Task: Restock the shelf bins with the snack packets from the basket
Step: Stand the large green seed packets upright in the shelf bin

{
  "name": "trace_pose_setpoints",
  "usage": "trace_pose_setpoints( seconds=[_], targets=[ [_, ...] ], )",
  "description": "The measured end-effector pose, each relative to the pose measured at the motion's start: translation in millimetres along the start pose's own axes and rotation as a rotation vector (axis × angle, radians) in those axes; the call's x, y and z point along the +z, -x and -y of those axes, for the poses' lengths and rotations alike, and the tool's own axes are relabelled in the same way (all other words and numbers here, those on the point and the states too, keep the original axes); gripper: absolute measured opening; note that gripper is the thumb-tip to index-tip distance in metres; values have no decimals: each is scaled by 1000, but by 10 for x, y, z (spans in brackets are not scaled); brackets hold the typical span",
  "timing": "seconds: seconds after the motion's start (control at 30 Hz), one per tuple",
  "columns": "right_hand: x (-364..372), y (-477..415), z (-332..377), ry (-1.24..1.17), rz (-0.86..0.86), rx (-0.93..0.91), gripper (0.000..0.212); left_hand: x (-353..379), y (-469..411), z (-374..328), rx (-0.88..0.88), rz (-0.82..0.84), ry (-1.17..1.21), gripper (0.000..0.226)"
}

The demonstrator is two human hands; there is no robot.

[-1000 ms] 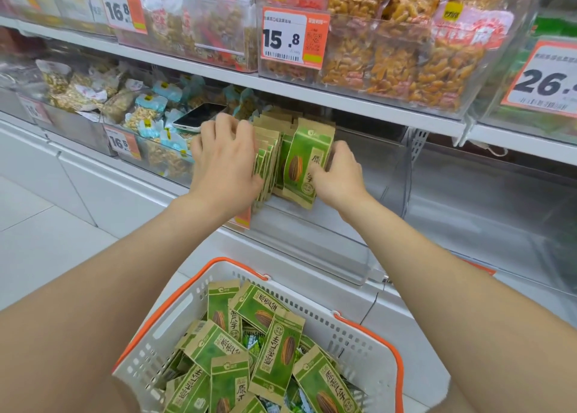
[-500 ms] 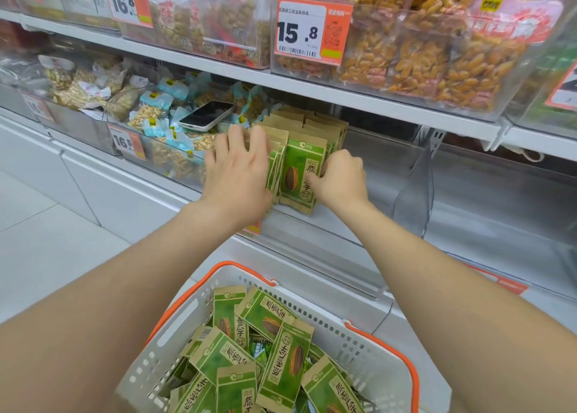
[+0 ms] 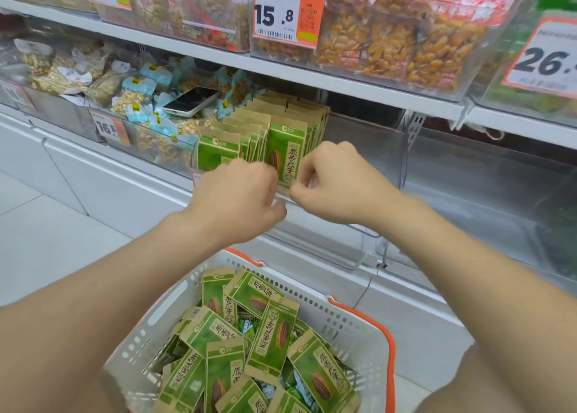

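Note:
Green and tan snack packets (image 3: pixel 285 153) stand upright in rows in a clear shelf bin (image 3: pixel 368 153) on the lower shelf. Just in front of them, my left hand (image 3: pixel 237 197) and my right hand (image 3: pixel 337 184) hover with fingers curled, holding nothing. The right thumb is close to the bottom edge of the front packet; I cannot tell if it touches. Below my arms, a white basket with orange handles (image 3: pixel 359 328) holds several loose packets of the same kind (image 3: pixel 271 334).
A phone (image 3: pixel 190 100) lies on blue-wrapped snacks in the bin to the left. Bins of orange snacks with price tags (image 3: pixel 287 13) overhang on the upper shelf. To the right stands another clear bin (image 3: pixel 468 178). Tiled floor is at the left.
Both hands have let go of the packet rows and drawn back toward me, fingers curling in. The packets now stand on their own in the bin.

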State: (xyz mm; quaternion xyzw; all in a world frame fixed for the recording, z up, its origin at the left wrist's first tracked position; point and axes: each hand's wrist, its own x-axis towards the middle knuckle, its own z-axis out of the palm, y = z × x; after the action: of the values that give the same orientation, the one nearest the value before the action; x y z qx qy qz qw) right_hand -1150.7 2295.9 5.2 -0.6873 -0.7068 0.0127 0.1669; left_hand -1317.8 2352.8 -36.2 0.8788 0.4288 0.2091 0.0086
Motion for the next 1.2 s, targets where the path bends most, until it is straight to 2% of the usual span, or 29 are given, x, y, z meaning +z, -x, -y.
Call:
trace_pose_setpoints(
  seconds=[0.13,0.2,0.33,0.4,0.43,0.53,0.6,0.67,0.73,0.8,0.97,1.03,1.1,1.17,1.2],
  targets=[
    [-132,408,66,175,538,-95,28,311,229,-115,103,461,-77,25],
    [82,575,31,241,723,-108,29,524,366,-187,160,687,-131,19],
    [521,829,-91,344,873,-84,32,995,683,-377,262,1104,-277,35],
    [638,921,-123,406,908,-106,32,1211,842,-434,264,1193,-322,23],
    [674,955,-128,420,918,-121,31,1303,921,-447,257,1213,-323,20],
    [713,1019,-135,407,915,-154,33,1601,1126,-400,160,1239,-279,56],
    [713,1034,-136,392,907,-165,31,1807,1220,-354,-15,1236,-147,80],
    [694,1032,-131,383,903,-182,26,1881,1264,-387,-181,1213,-27,90],
    [668,1019,-135,385,903,-190,21,1897,1281,-417,-261,1183,0,81],
    [667,1001,-152,378,891,-191,20,1957,1278,-390,-265,1174,-2,62],
    [730,962,-217,370,870,-175,28,1986,1200,-344,-331,1074,-15,36],
    [737,954,-238,358,872,-171,30,2000,1154,-328,-375,918,59,37],
    [743,952,-247,350,872,-168,31,2043,1143,-299,-413,823,105,51],
    [741,954,-247,341,881,-157,31,2024,1123,-311,-460,817,139,62],
    [737,951,-243,340,884,-153,31,1999,1099,-325,-481,831,159,60]
  ],
)
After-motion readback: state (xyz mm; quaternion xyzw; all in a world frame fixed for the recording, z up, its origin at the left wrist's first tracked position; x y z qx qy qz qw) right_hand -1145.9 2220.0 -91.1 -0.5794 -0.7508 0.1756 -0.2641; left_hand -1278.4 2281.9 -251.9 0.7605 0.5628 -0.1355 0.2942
